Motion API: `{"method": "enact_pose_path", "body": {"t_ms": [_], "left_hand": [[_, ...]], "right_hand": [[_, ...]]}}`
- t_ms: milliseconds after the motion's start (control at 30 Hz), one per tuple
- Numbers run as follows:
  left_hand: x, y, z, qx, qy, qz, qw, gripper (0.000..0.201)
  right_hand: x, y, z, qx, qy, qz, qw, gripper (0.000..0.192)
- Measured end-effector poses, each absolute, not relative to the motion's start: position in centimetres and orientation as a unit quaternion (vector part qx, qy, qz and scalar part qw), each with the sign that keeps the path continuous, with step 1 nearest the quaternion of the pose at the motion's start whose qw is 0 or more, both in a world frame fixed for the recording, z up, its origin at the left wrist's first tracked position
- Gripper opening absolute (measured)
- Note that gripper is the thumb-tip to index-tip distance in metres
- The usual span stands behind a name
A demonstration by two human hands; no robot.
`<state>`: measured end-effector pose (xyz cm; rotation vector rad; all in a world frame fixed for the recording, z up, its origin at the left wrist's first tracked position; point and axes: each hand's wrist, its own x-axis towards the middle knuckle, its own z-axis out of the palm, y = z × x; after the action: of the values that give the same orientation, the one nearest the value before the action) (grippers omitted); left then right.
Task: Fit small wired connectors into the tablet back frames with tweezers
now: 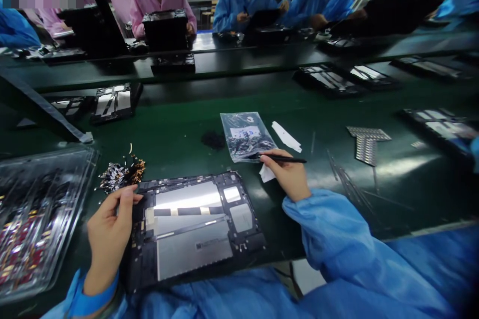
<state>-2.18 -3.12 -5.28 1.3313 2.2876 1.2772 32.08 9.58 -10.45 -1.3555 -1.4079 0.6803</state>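
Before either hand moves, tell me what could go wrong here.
The slim black tool in the right hand is at the plastic bag; a snag could tear it and scatter the small parts.

The left hand is close to the loose pile of pieces beside the open device; a bump might knock some onto it.

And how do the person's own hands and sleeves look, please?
The left hand and the right hand wear no gloves. The right sleeve is blue, loose and wrinkled; the left sleeve is blue too, with a smooth, deeper-blue band around the wrist.
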Motion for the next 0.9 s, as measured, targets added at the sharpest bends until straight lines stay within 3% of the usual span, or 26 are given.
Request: {"method": "enact_pose_path", "body": {"t_ms": [400, 900], "left_hand": [[-2.3, -3.1, -5.4, 0.445, 0.784, 0.416, 0.12, 0.035], [-2.4, -3.2, -5.6, 0.431, 0.787, 0.423, 0.125, 0.043]], "right_hand": [[32.3, 9.2, -11.1, -0.604, -0.55, 0.265, 0.512, 0.035], [32.1, 8.3, -10.4, -0.588, -0.579, 0.278, 0.492, 0.029]]}}
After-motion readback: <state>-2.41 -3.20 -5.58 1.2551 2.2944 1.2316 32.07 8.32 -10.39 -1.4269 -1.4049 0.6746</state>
